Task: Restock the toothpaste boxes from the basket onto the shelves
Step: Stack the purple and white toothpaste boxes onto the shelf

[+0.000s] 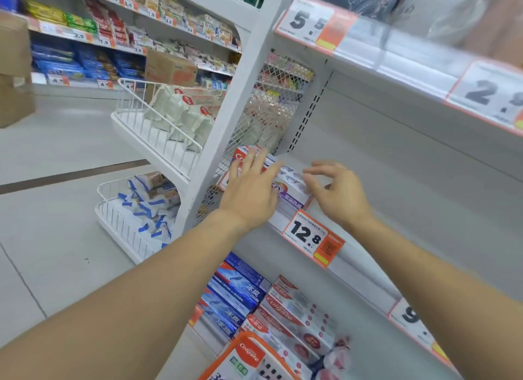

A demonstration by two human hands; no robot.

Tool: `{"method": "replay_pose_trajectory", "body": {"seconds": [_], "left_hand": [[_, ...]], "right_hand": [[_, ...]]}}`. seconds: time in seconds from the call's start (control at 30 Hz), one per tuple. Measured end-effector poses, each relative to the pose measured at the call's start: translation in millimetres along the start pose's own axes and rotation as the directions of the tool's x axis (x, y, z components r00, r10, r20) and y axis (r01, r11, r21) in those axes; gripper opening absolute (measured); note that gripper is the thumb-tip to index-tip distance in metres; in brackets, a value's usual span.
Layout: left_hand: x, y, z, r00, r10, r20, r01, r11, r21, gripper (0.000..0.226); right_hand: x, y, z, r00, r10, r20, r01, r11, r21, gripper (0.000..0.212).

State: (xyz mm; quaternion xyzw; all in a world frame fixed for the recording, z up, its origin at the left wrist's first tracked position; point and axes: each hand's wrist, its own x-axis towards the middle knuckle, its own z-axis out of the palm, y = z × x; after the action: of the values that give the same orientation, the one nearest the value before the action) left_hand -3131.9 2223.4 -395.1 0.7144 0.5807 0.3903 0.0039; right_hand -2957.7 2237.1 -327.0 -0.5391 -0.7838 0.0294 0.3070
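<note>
Where toothpaste boxes (285,181) lie, pale shelf (396,198).

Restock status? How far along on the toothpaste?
Done: blue boxes and red-white boxes fill the lower shelf. In hand: left hand lies flat on the toothpaste boxes above the 12.8 tag; right hand hovers beside them. Left: most of that shelf is bare; the basket holds more.

At ten o'clock, packaged snacks (93,29) fill the far aisle racks. A cardboard box (171,68) sits above a white wire rack (158,142) holding pale bags (181,111). At eight o'clock a lower wire bin (124,224) carries blue-and-white packets (147,204) over the grey floor (56,210).
</note>
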Motion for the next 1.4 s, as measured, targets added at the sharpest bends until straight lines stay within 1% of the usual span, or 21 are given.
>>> {"method": "replay_pose_trajectory", "body": {"seconds": [0.07,0.13,0.23,0.3,0.33,0.4,0.47,0.53,0.57,0.6,0.67,0.77,0.83,0.9,0.97,1.03,1.1,1.2,1.3,1.37,1.4], "left_hand": [[-7,15,-7,0.968,0.122,-0.218,-0.150,0.982,-0.115,0.028],[-20,38,-15,0.924,0.225,-0.308,-0.292,0.937,-0.190,0.013],[-55,76,-15,0.948,0.265,-0.178,-0.308,0.907,-0.287,0.010],[-91,95,4,0.964,0.267,-0.014,-0.257,0.912,-0.319,0.010],[-113,102,16,0.954,0.270,0.127,-0.217,0.921,-0.324,0.009],[-161,110,46,0.852,0.271,0.448,-0.153,0.947,-0.281,0.011],[-212,111,75,0.674,0.234,0.701,-0.109,0.970,-0.219,0.019],[-259,109,100,0.517,0.162,0.841,-0.048,0.986,-0.161,0.044],[-279,109,110,0.465,0.134,0.875,-0.025,0.990,-0.138,0.058],[-296,109,119,0.445,0.114,0.888,-0.010,0.992,-0.122,0.069],[-320,113,130,0.493,0.083,0.866,0.027,0.993,-0.111,0.074],[-337,118,139,0.640,0.038,0.768,0.168,0.968,-0.188,0.055],[-344,121,140,0.728,-0.037,0.685,0.259,0.939,-0.225,0.040],[-346,126,142,0.745,-0.152,0.650,0.366,0.907,-0.207,0.044],[-341,126,144,0.677,-0.242,0.695,0.517,0.829,-0.215,0.066],[-332,119,146,0.556,-0.264,0.788,0.624,0.759,-0.186,0.086],[-324,113,144,0.444,-0.285,0.850,0.661,0.744,-0.096,0.092],[-322,113,134,0.301,-0.321,0.898,0.741,0.672,-0.008,0.071],[-320,110,119,0.188,-0.281,0.941,0.718,0.693,0.064,0.053],[-318,106,107,0.166,-0.260,0.951,0.717,0.694,0.065,0.058],[-316,104,101,0.180,-0.260,0.949,0.727,0.685,0.049,0.059]], "right_hand": [[-35,-13,-6,0.980,-0.122,-0.158,0.131,0.990,0.047,0.011],[-84,-16,-10,0.960,-0.208,-0.189,0.226,0.971,0.080,0.014],[-174,10,-9,0.979,-0.181,-0.091,0.190,0.975,0.114,0.016],[-237,45,-2,0.996,-0.048,0.072,0.040,0.994,0.099,0.020],[-269,64,3,0.984,0.055,0.172,-0.070,0.994,0.081,0.023],[-332,102,9,0.908,0.242,0.341,-0.270,0.962,0.037,0.029],[-383,127,10,0.827,0.354,0.438,-0.384,0.923,-0.021,0.029],[-414,140,5,0.746,0.424,0.513,-0.433,0.895,-0.111,0.029],[-423,144,0,0.710,0.454,0.538,-0.444,0.882,-0.158,0.036],[-430,149,-5,0.678,0.484,0.553,-0.461,0.866,-0.193,0.045],[-442,163,-14,0.644,0.548,0.533,-0.516,0.826,-0.226,0.060],[-465,182,-26,0.589,0.647,0.484,-0.611,0.749,-0.258,0.064],[-476,187,-30,0.526,0.673,0.520,-0.659,0.709,-0.251,0.066],[-479,186,-31,0.438,0.699,0.565,-0.738,0.639,-0.218,0.072],[-483,187,-26,0.335,0.703,0.627,-0.782,0.578,-0.231,0.077],[-486,182,-23,0.234,0.655,0.719,-0.751,0.592,-0.294,0.084],[-489,174,-20,0.173,0.595,0.785,-0.720,0.620,-0.312,0.088],[-493,173,-12,0.165,0.555,0.815,-0.789,0.571,-0.229,0.081],[-493,174,-3,0.191,0.550,0.813,-0.889,0.448,-0.094,0.086],[-484,168,0,0.266,0.578,0.771,-0.918,0.397,0.019,0.078],[-479,169,3,0.323,0.619,0.716,-0.924,0.369,0.097,0.091]]}}
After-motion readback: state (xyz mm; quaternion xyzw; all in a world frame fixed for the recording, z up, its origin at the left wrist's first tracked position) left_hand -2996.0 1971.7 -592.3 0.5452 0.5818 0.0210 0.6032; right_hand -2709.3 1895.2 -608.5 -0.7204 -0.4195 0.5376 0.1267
